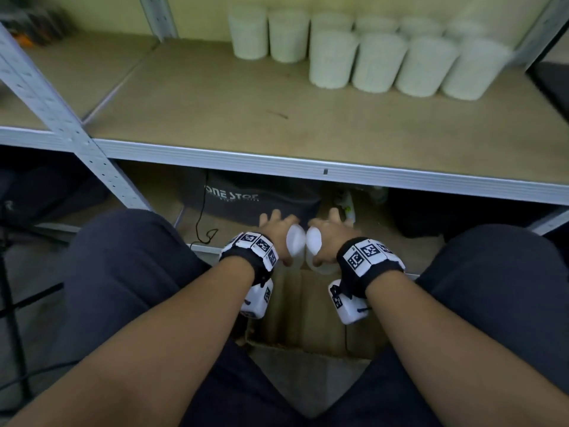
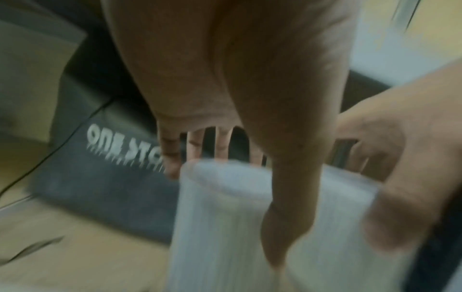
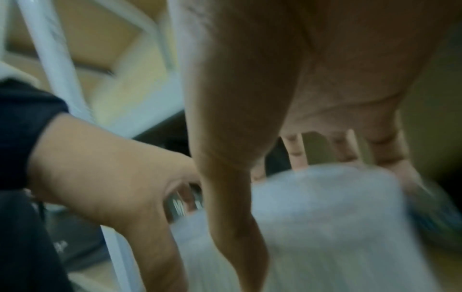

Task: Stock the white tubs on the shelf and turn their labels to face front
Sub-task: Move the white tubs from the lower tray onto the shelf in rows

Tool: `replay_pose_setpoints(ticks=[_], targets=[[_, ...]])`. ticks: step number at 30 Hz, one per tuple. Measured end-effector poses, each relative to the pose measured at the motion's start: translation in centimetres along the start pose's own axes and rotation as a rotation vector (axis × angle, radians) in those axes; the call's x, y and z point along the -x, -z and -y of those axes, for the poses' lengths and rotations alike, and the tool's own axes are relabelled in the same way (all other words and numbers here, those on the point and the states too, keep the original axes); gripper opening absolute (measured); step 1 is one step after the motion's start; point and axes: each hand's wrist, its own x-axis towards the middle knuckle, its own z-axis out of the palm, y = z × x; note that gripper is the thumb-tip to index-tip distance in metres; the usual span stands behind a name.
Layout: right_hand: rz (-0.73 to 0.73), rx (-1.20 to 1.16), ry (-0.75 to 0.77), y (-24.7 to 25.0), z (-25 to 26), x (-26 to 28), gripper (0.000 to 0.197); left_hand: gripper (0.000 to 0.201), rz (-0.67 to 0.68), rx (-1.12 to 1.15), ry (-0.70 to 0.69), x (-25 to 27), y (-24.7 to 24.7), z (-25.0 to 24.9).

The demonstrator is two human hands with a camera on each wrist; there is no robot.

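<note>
Left hand (image 1: pixel 277 229) and right hand (image 1: pixel 331 234), fingers wrapped round one white tub (image 1: pixel 294 240) each, low over the cardboard box (image 1: pixel 308 318) below the shelf (image 1: pixel 277 106). Risk: clipping the shelf's front edge (image 1: pixel 308 167) when lifting, loosening either grip.

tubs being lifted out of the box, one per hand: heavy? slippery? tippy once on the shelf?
Probably light: the left hand and right hand each hold a white tub alone. Possibly slippery: the tub wall looks smooth, though the view is blurred. Likely fairly stable upright: the tubs on the shelf stand on flat bases, but they are tall, so a shove could tip them.
</note>
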Motion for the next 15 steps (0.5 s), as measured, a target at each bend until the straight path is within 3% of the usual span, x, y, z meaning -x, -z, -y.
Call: replay_pose_setpoints(ticks=[9, 15], targets=[[-0.194, 0.022, 0.123, 8.8, 0.7, 8.2, 0.084, 0.092, -0.118, 0.053, -0.095, 6.9, 10.0, -1.7], [-0.388, -0.070, 0.241, 13.7, 0.6, 12.4, 0.085, 0.090, -0.342, 0.121, -0.184, 11.9, 15.4, -2.4]])
